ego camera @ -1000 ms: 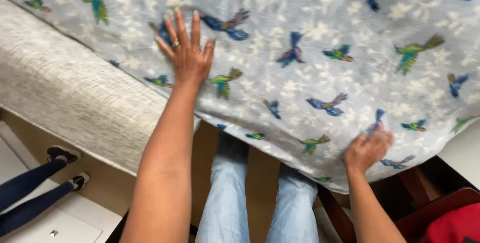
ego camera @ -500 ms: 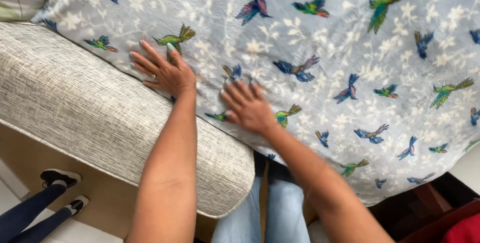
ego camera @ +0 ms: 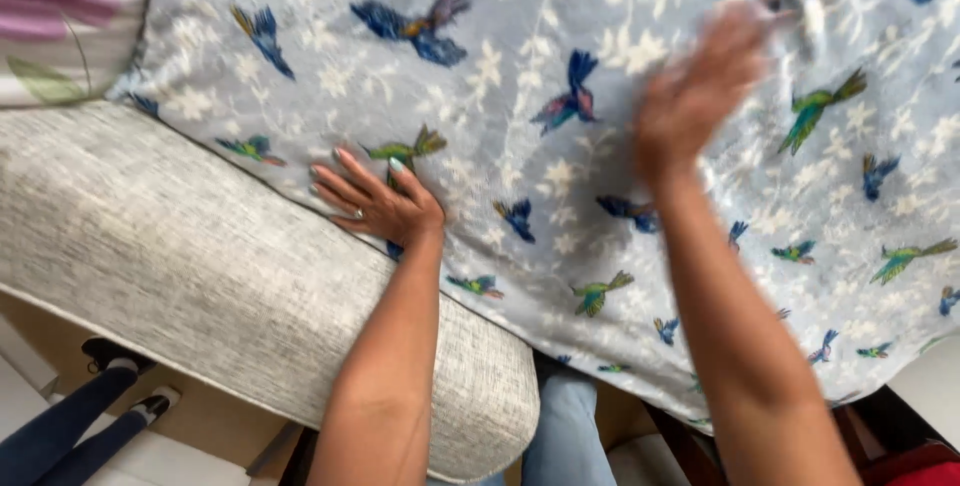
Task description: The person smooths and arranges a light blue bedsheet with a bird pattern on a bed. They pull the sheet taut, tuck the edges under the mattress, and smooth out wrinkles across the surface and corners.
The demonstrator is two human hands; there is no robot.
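1. Blue bird-print cloth (ego camera: pixel 600 196) covers the grey cushion (ego camera: pixel 200 266), its edge overhanging at 5 o'clock.
2. Left hand (ego camera: pixel 375 201) lies flat, fingers spread, pinning the cloth edge; grasps nothing.
3. Right hand (ego camera: pixel 700 96), 1 o'clock, blurred; grip cannot be told.
4. Risk: a hard sweep may drag the cloth, bunching it or sliding it off.

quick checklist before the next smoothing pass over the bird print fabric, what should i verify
1. Left hand flat on the bird print fabric, pinning it near its edge: ok.
2. Right hand steady on the cloth: cannot tell, it is motion-blurred.
3. Fabric covers the grey cushion: not ok, a wide strip on the left lies bare.
4. Fabric lies smooth by the left hand: ok, no big folds show.
5. Front edge hangs evenly: cannot tell, the arms hide part of it.
6. Another person's feet clear of the cushion: ok, apart at lower left.
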